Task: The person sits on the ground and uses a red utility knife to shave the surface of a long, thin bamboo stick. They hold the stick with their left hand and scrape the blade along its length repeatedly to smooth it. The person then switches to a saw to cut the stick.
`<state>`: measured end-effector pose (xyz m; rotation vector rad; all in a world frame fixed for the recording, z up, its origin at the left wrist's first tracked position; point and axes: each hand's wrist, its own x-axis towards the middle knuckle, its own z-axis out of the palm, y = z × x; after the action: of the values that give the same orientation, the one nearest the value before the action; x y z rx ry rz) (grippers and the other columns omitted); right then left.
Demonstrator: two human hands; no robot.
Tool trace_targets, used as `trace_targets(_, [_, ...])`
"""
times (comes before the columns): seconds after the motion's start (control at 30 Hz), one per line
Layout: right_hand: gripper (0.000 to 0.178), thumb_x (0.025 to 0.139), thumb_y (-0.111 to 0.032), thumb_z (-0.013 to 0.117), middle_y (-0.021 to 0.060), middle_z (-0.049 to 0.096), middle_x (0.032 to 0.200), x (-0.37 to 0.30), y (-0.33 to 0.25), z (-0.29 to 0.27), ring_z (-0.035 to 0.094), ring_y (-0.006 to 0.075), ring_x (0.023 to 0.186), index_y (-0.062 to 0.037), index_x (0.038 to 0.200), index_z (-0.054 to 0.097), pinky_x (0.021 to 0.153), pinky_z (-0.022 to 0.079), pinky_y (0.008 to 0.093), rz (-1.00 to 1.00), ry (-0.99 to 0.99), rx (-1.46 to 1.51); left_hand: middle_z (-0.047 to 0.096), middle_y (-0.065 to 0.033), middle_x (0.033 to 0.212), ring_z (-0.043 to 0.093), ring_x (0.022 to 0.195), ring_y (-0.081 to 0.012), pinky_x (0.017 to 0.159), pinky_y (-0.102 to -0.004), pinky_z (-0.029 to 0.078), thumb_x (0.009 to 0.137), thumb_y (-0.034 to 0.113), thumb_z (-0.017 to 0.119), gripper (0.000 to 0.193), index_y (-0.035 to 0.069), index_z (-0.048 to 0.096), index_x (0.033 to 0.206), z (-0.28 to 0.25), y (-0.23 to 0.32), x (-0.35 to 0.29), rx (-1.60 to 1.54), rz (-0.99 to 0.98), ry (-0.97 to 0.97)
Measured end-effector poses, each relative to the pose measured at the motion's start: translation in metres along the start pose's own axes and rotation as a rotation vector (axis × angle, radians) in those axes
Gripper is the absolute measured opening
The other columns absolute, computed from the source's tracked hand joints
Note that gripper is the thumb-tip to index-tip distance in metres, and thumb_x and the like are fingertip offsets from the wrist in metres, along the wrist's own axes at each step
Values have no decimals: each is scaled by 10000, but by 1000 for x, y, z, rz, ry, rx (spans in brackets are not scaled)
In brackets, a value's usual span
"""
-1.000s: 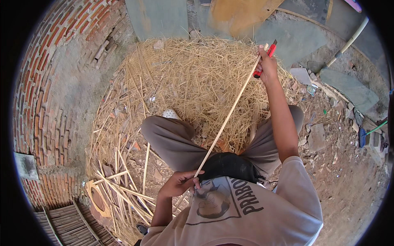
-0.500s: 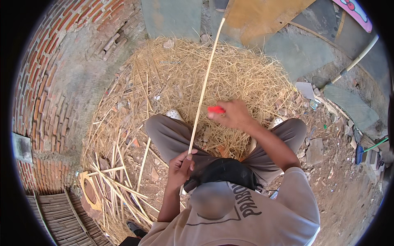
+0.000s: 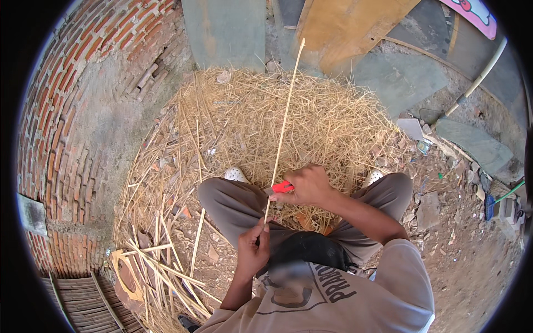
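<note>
A long, thin pale bamboo strip (image 3: 286, 114) rises from my lap and points away from me over the shavings. My left hand (image 3: 253, 248) is closed around its near end, thumb along the strip. My right hand (image 3: 308, 186) grips a red-handled knife (image 3: 282, 186). Its blade (image 3: 270, 191) lies against the strip a short way above my left hand. Part of the knife's handle is hidden inside my right fingers.
A wide heap of curly shavings (image 3: 327, 111) spreads beyond my legs. Several cut strips (image 3: 161, 263) lie at my left, near a brick wall (image 3: 61, 127). Flat grey sheets (image 3: 225, 33) and a brown sheet (image 3: 355, 28) stand at the far side.
My right hand has moved nearer and left, bringing the knife from beside the strip onto it. My left hand has shifted slightly right and nearer, still holding the strip.
</note>
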<state>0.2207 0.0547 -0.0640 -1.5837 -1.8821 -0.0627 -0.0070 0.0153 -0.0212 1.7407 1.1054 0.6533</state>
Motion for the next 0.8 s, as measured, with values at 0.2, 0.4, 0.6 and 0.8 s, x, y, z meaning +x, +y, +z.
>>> trace_targets(0.2, [695, 721, -780, 571, 50, 473, 409, 14, 21, -8, 518, 229, 367, -108, 543, 582, 386, 405, 361, -17, 85, -71, 513, -128, 603, 514, 509, -171, 538, -279, 421, 908, 3, 532, 252, -36, 626, 1139, -9, 1, 6, 175, 171, -4])
trace_targets(0.4, [685, 755, -767, 549, 43, 477, 410, 27, 81, -19, 516, 216, 370, -113, 563, 612, 386, 404, 357, 363, 87, -143, 588, -185, 663, 618, 557, -265, 561, -320, 476, 883, 0, 550, 200, -47, 646, 1053, -18, -6, -21, 190, 184, -119])
trace_targets(0.6, [710, 814, -768, 475, 27, 475, 407, 15, 34, -11, 477, 167, 345, -121, 535, 566, 363, 384, 356, 130, -32, -90, 591, -179, 652, 617, 558, -309, 537, -355, 492, 848, -9, 586, 150, -31, 658, 978, -20, 1, -25, 295, 141, -56])
trace_targets(0.8, [708, 782, -780, 497, 58, 530, 445, 29, 80, -27, 554, 219, 405, -115, 572, 618, 399, 416, 351, 436, -84, -100, 582, -165, 627, 588, 508, -321, 477, -371, 471, 826, -14, 610, 103, -20, 666, 912, -31, -17, -42, 393, 354, -100])
